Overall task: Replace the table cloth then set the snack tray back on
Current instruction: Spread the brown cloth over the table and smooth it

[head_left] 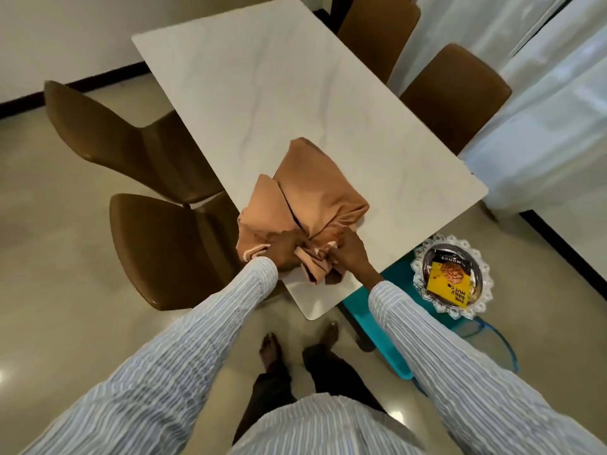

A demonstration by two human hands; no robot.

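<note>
A folded orange-brown table cloth point(308, 198) lies bunched on the near end of the white marble table point(262, 93). My left hand point(284, 252) and my right hand point(348, 249) both pinch the cloth's near edge close together, just inside the table's front edge. The snack tray point(423, 267), a round glass dish with a scalloped rim, holds a yellow and black nut packet point(448, 284). It rests on a teal chair to the right of the table's near corner, beside my right forearm.
Two brown chairs point(164, 251) stand along the table's left side and two more point(456, 93) along its right. The teal chair point(377, 307) sits by my right leg. White curtains point(558, 110) hang at the right. My bare feet point(272, 349) are on the tiled floor.
</note>
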